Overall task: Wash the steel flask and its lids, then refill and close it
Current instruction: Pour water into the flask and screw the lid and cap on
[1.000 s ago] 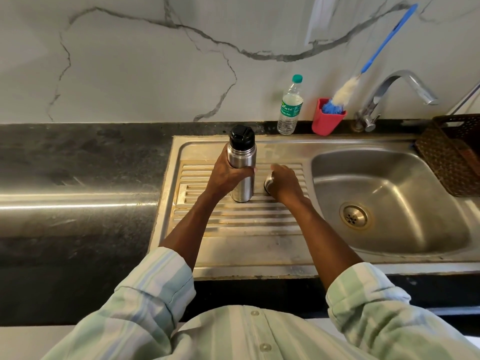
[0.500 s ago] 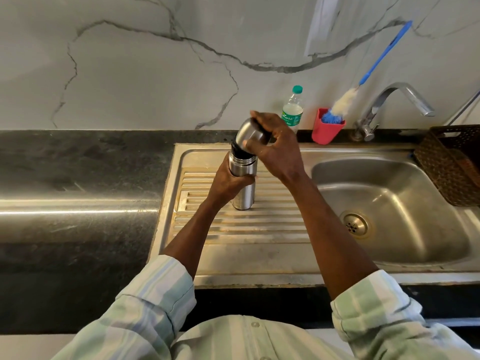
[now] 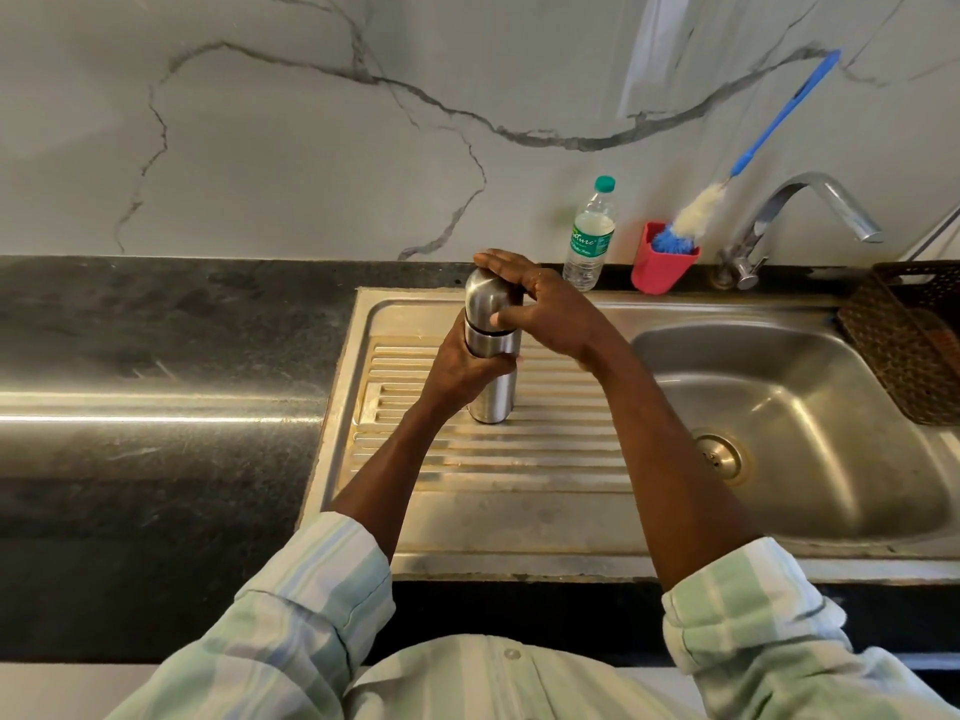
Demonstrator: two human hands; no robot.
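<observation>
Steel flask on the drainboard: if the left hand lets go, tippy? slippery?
Likely tippy: the steel flask is tall and narrow, standing upright on the ribbed drainboard. Probably slick: smooth polished wall, possibly wet. Rigid; the left hand steadies it while the right hand grips the steel cap.

From my remote view I see a person wearing a pale green, light blue and white striped button-up shirt point(image 3: 483, 678). Its loose cotton-like sleeves are rolled up to about the elbows, the left sleeve point(image 3: 311, 589) and right sleeve point(image 3: 748, 610) leaving both forearms bare. Two small pale round buttons point(image 3: 512, 654) run down the front placket.
</observation>
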